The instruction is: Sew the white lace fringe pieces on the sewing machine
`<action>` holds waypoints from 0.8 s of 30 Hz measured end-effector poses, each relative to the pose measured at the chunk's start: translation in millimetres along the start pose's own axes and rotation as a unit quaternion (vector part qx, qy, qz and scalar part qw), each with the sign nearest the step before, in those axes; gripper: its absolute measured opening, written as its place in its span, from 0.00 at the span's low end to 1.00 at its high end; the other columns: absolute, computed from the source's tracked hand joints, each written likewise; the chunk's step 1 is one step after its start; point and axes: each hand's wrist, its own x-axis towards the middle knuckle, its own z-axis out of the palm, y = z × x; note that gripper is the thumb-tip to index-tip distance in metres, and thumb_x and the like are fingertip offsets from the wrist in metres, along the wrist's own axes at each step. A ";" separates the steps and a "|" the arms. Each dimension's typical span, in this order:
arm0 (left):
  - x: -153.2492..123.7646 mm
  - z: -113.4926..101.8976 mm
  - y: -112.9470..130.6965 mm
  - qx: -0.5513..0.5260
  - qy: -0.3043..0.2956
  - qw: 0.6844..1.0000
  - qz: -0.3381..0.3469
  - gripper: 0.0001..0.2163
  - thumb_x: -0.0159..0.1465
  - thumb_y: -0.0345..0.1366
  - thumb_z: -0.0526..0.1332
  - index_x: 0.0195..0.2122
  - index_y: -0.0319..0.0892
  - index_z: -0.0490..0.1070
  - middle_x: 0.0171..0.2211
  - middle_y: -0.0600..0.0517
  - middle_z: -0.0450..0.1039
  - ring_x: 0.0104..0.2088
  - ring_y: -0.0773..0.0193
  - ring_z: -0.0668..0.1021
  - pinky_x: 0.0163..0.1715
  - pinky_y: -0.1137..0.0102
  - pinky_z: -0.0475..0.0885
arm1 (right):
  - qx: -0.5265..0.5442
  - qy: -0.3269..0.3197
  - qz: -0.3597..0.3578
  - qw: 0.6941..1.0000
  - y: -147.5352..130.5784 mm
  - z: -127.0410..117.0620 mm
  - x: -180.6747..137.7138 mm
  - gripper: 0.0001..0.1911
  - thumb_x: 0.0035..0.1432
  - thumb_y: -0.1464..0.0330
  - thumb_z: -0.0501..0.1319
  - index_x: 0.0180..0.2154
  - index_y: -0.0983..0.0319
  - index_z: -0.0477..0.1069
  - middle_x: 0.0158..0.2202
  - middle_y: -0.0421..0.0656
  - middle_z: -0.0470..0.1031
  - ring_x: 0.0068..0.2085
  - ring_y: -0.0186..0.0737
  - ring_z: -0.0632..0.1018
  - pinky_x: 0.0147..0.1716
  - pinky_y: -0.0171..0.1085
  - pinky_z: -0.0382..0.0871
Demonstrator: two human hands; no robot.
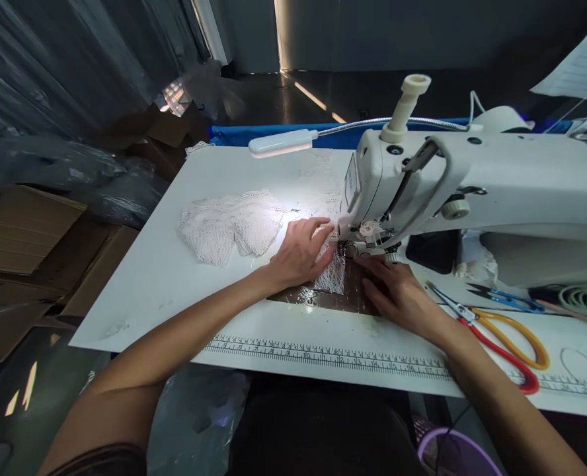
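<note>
A strip of white lace (331, 275) lies under the needle area of a white sewing machine (373, 178). My left hand (301, 250) rests on the lace just left of the presser foot, its fingers spread. To the right of the needle, my right hand (397, 294) lies low on the brown machine plate (357, 301), fingers stretched toward the presser foot and thumb apart. Its fingertips are partly lost in shadow, and I see nothing held in it. A bunched pile of white lace (231, 228) sits on the table, left of my left hand.
Red-and-yellow-handled scissors (496, 337) and blue thread snips (514, 299) lie right of my right hand. A ruler strip (323, 356) runs along the front of the white table (145, 291). A lamp (283, 142) lights the work. Cardboard boxes (30, 228) stand at left, a purple basket (457, 449) below.
</note>
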 end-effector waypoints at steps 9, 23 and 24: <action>29.4 -4.0 -43.1 0.036 -0.063 0.995 0.066 0.14 0.69 0.37 0.51 0.50 0.34 0.67 0.51 0.36 0.68 0.46 0.52 0.74 0.42 0.60 0.69 | 0.024 -0.004 -0.012 1.000 5.0 -25.6 -17.8 0.21 0.65 0.69 0.53 0.58 0.59 0.66 0.50 0.51 0.72 0.49 0.48 0.76 0.50 0.49 0.74; -20.7 -16.2 -0.5 -0.161 -0.104 0.972 0.133 0.10 0.69 0.37 0.58 0.34 0.39 0.75 0.40 0.47 0.76 0.40 0.61 0.77 0.42 0.64 0.70 | 0.086 -0.010 -0.056 0.995 -11.8 -12.6 -0.4 0.13 0.62 0.68 0.58 0.48 0.61 0.71 0.41 0.48 0.75 0.40 0.44 0.77 0.41 0.45 0.75; -20.6 -15.9 -0.2 -0.163 -0.100 0.973 0.126 0.11 0.69 0.37 0.57 0.34 0.39 0.75 0.40 0.47 0.76 0.41 0.61 0.77 0.42 0.63 0.70 | 0.090 -0.021 -0.058 0.994 -12.9 -10.9 1.7 0.13 0.61 0.67 0.60 0.48 0.60 0.70 0.41 0.47 0.74 0.38 0.43 0.77 0.39 0.44 0.75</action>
